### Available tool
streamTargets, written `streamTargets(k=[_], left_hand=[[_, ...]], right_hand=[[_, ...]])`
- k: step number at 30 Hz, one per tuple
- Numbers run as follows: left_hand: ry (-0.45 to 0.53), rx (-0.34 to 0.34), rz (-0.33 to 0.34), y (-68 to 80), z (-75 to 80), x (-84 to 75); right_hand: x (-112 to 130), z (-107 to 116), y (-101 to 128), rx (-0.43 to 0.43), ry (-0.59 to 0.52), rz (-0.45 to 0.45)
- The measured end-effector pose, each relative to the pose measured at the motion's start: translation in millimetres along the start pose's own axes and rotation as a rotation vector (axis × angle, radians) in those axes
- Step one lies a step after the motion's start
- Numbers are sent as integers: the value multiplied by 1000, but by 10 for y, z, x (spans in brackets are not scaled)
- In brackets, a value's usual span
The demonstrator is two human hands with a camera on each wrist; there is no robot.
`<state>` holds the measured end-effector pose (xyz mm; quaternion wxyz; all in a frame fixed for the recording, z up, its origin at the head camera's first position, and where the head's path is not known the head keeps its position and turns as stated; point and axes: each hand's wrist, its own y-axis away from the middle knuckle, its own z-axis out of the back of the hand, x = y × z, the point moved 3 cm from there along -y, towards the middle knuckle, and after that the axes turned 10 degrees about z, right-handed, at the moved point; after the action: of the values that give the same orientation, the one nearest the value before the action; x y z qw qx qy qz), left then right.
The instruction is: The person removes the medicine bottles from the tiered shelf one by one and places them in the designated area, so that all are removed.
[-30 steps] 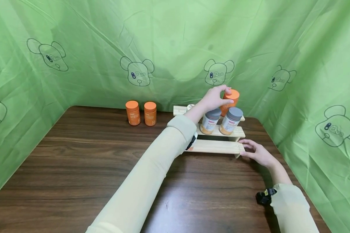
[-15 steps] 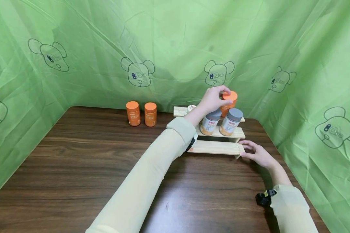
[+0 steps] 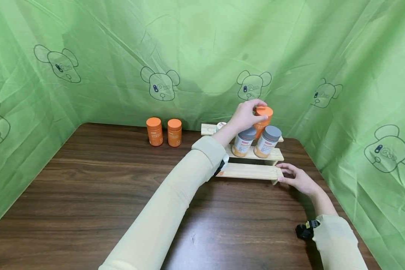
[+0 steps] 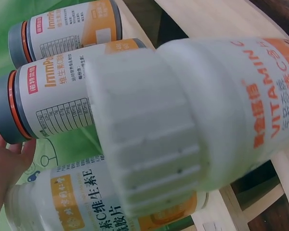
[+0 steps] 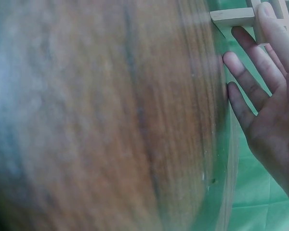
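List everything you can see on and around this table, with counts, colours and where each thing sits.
Orange bottles: two, orange, table rear, left of rack.
Orange bottle: one, top step, in left hand's grip.
Grey-capped bottles: two, white labels, middle step.
White bottles: two, white, rack's left end.
Wooden rack: one, pale, stepped.
Table: one, dark brown.
Backdrop: green, bear prints.
Left hand: grips orange bottle.
Right hand: fingers straight, touching rack's right end.

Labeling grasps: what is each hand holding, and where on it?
Left hand grips the orange bottle round its cap and upper body on the rack's top step. Right hand holds nothing; straight fingers touch the wooden rack end.
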<state>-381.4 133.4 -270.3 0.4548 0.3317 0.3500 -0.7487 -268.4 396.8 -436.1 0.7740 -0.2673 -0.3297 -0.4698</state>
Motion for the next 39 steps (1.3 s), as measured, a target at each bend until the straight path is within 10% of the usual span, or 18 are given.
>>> streamTargets(k=[20, 39], left_hand=[[-1, 28, -20, 39, 40, -4], [19, -145, -152, 42, 295, -141]], right_hand=[[13, 2, -3, 12, -16, -9], [-15, -8, 4, 4, -19, -3]])
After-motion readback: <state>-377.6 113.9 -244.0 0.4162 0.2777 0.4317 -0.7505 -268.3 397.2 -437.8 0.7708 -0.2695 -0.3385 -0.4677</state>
